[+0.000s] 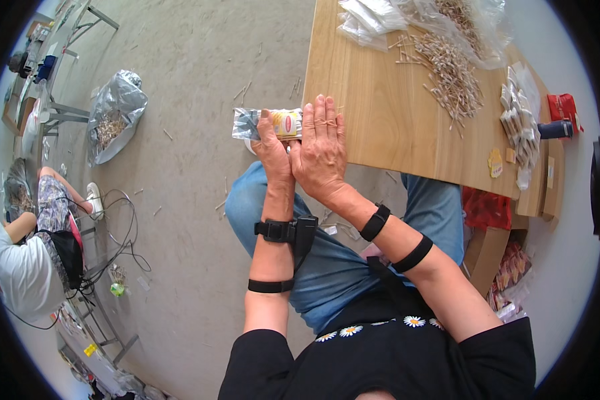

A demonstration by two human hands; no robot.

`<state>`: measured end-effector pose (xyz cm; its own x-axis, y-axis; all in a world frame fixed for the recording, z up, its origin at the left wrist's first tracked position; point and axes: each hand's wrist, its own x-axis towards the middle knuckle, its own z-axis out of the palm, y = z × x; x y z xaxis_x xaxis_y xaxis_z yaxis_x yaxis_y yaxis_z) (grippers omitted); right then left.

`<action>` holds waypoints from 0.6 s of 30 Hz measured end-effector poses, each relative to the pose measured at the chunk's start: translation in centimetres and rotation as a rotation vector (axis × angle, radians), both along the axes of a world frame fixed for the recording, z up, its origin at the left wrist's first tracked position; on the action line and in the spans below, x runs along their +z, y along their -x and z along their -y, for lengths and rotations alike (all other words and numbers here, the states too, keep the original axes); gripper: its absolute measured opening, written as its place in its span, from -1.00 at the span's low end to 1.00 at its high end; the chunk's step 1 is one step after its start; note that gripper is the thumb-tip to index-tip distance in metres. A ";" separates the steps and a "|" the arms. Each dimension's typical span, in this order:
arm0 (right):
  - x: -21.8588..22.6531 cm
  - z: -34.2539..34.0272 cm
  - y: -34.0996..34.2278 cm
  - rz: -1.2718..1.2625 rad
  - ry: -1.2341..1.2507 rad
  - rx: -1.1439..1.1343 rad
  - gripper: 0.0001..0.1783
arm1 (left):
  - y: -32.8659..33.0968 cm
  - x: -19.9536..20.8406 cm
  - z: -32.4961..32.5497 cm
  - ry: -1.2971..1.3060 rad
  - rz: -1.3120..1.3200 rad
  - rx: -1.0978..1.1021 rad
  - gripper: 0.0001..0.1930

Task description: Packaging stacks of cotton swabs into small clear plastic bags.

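A small clear plastic packet with a yellow and white label lies crosswise at the left edge of the wooden table. My left hand grips it from the near side, thumb across its front; the other fingers are mostly hidden. My right hand lies flat against the packet's right end, its fingers stretched out together and pointing away from me. The packet's loose clear end sticks out to the left. What is inside it is mostly covered by the label. The heels of both hands touch.
Loose cotton swabs are heaped on the table beside clear plastic bags. At the right lie several filled packets, a yellow card and a dark blue cylinder. A silvery bag stands on the floor; another person sits left.
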<state>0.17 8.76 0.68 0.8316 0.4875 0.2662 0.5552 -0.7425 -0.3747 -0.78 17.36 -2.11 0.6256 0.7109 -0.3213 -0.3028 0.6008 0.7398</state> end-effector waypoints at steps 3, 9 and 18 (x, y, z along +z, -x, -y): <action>0.0 0.0 0.0 0.003 -0.001 0.011 -0.22 | -0.2 -0.1 0.1 -0.061 -0.008 0.025 -0.71; 0.4 0.3 -0.2 -0.042 -0.057 0.026 -0.20 | -0.3 -0.3 0.3 -0.121 0.012 0.050 -0.72; 1.9 4.6 -1.5 -0.095 -0.025 0.156 0.15 | -0.3 -0.8 0.1 -0.138 -0.015 0.119 -0.76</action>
<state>1.70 4.21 2.60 0.7686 0.6064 0.2040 0.6240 -0.6402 -0.4480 -0.44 17.28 -2.87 0.5305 0.8176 -0.2238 -0.3543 0.4537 0.8177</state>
